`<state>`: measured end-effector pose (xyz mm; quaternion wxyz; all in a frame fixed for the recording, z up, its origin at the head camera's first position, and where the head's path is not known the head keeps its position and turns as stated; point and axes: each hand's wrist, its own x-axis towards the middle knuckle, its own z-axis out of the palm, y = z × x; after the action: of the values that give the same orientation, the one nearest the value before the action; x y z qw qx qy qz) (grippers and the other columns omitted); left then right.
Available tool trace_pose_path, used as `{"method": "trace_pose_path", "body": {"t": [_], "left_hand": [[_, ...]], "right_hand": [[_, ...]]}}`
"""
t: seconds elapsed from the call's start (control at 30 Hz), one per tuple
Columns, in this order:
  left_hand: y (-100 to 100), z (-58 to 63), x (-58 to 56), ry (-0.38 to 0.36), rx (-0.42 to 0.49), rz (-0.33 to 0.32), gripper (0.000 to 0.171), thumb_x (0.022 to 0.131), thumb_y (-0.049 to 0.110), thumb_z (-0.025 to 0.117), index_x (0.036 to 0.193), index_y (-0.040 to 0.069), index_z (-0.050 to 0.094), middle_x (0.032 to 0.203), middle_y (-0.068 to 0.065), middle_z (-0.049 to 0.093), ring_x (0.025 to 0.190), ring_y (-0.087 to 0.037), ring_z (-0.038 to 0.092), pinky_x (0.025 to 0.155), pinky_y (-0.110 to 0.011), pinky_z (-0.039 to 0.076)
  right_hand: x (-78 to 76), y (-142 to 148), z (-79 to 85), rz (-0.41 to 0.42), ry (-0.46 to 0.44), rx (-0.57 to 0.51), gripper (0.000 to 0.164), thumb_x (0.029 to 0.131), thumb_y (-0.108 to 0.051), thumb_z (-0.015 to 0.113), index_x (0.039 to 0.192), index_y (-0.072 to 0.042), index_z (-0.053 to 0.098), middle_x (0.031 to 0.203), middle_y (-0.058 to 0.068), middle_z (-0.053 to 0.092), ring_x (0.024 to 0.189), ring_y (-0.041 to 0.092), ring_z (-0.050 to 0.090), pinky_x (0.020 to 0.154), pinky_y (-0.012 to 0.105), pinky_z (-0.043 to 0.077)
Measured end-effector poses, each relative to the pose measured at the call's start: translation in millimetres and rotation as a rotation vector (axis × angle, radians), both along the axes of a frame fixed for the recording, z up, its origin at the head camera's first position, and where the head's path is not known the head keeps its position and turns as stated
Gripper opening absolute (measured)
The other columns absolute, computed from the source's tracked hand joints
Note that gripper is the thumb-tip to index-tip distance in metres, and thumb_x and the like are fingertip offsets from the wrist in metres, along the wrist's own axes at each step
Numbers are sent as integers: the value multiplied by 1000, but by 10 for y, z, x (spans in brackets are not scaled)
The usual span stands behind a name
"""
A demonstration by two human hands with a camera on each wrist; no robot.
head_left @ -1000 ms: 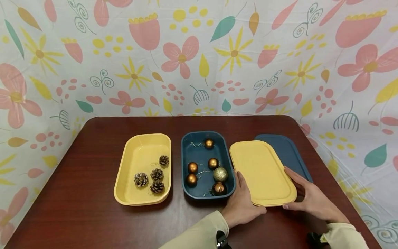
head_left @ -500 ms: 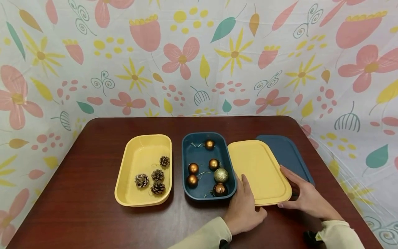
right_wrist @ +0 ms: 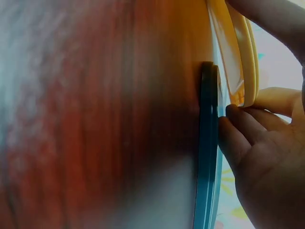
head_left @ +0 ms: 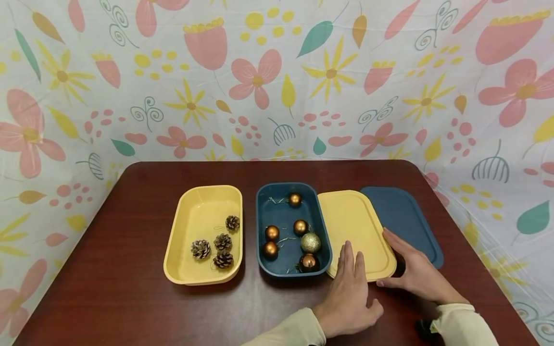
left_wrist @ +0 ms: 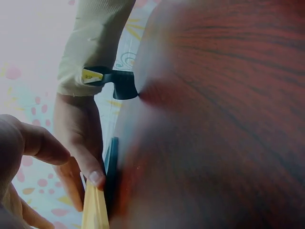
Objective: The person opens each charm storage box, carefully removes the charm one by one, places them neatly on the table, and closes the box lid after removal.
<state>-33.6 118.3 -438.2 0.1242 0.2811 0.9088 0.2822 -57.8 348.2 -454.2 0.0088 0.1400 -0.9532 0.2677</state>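
The yellow lid [head_left: 355, 230] lies right of the blue box, partly over the blue lid [head_left: 411, 221]. My right hand [head_left: 417, 274] grips its near right corner, thumb at the front edge and fingers along the right side. In the right wrist view the yellow lid [right_wrist: 250, 62] sits raised over the blue lid [right_wrist: 207, 157], with fingertips against its edge. Over the lid's near left corner, my left hand [head_left: 350, 293] has straight fingers and holds nothing. The blue box [head_left: 270, 269] holds several copper-coloured baubles [head_left: 300, 227] and a glittery gold bauble [head_left: 310, 243].
At the left, a yellow box [head_left: 186, 230] contains several pinecones [head_left: 222, 241]. All of this is on a dark red-brown table [head_left: 125, 269]. A floral cloth [head_left: 259, 110] hangs behind the table and down its right side.
The yellow lid has slid left toward the blue box with my right hand, uncovering more of the blue lid. My left hand has moved right, away from the blue box's side.
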Motion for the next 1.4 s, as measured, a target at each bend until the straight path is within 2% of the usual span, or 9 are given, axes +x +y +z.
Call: {"method": "trace_pose_path", "body": {"t": [0.13,0.27,0.33,0.4,0.73,0.93,1.1,1.27,1.4], "left_hand": [[-24,25,6,-22,5,-1,82,93,39,59,160,10,22,170,-15,-3,159,-27,6,121,-33,36],[-46,39,4,-55,26,-7,81,93,37,58,160,10,23,171,-13,-2,159,-26,7,119,-32,39],[-61,48,-1,-71,31,-13,80,93,37,58,160,11,23,171,-12,-3,159,-25,7,118,-32,41],[-76,57,-9,-81,34,-16,80,94,37,58,160,11,22,171,-11,-3,159,-25,8,117,-32,41],[-182,101,-53,-102,45,12,80,95,38,57,161,11,21,171,-9,1,159,-20,12,112,-29,45],[-303,202,-50,-87,64,-42,77,97,39,54,161,11,22,171,-2,7,155,-13,24,110,-25,46],[-520,394,7,-58,161,-89,73,97,37,53,161,16,22,170,4,9,146,-11,40,105,-27,50],[-815,515,25,28,293,-71,73,97,28,53,161,14,21,171,2,11,152,-16,32,114,-35,45],[-1036,529,-36,94,371,3,75,95,24,56,161,12,21,170,-2,17,154,-20,28,119,-43,40]], "right_hand": [[-29,-19,26,-4,-10,34,121,66,-49,91,159,-7,28,161,23,34,139,52,40,98,0,24],[-38,-34,48,-14,-25,64,120,66,-49,91,158,-3,29,157,28,39,135,53,44,104,37,45],[-36,-31,61,-29,-48,67,117,70,-49,89,158,-1,28,155,30,39,135,54,44,99,58,47],[-37,-13,74,-45,-75,69,113,75,-49,86,158,0,27,155,33,38,135,56,42,97,69,44],[-60,98,85,-58,-100,143,109,78,-54,81,154,6,31,152,35,40,132,57,43,97,71,44],[-40,119,85,-63,-98,150,111,76,-55,82,155,5,31,151,36,40,131,58,44,95,71,45],[-18,147,129,-71,-74,141,109,77,-50,83,156,2,30,151,35,41,130,58,45,94,72,45],[-20,97,219,-42,-19,130,108,77,-48,84,159,-6,28,154,31,41,130,56,46,92,70,47],[-48,8,303,-17,-5,116,109,77,-47,84,162,-17,22,157,28,38,132,56,45,91,70,47]]}}
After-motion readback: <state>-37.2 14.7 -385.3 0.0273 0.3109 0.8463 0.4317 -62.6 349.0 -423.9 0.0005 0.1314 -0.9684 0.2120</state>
